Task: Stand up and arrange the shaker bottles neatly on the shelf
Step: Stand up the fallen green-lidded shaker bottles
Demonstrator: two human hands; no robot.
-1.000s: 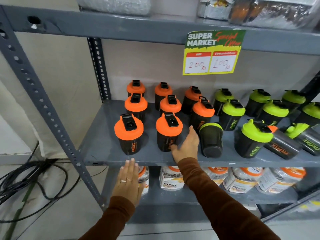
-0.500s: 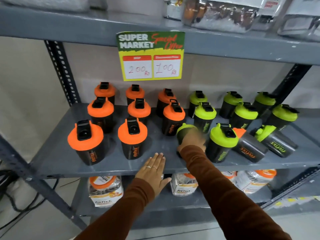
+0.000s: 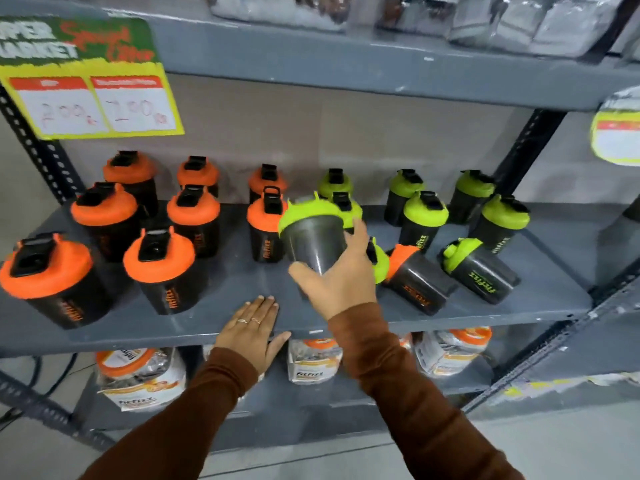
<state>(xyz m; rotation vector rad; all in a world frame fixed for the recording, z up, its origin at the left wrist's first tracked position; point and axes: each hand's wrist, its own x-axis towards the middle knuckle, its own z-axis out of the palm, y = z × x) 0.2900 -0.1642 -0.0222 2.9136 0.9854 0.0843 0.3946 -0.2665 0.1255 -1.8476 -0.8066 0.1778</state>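
My right hand [image 3: 341, 277] grips a black shaker bottle with a green lid [image 3: 313, 237], lifted off the grey shelf [image 3: 214, 327] and tilted, its base toward me. My left hand [image 3: 254, 329] lies flat on the shelf's front edge, fingers apart, holding nothing. Several orange-lidded shakers [image 3: 162, 268] stand upright on the left. Several green-lidded shakers [image 3: 424, 220] stand at the back right. An orange-lidded shaker [image 3: 415, 282] and a green-lidded shaker [image 3: 479, 270] lie on their sides at the right front. Another green lid [image 3: 379, 259] shows behind my right hand.
A price sign [image 3: 86, 95] hangs from the shelf above at the left. Wrapped packets [image 3: 519, 19] fill the top shelf. Jars with orange lids [image 3: 138, 375] stand on the shelf below. A dark upright post [image 3: 523, 150] rises at the right.
My right hand has lifted the upside-down green-lidded shaker off the shelf and tipped it. The view has swung to the right. My left hand stays on the shelf edge.
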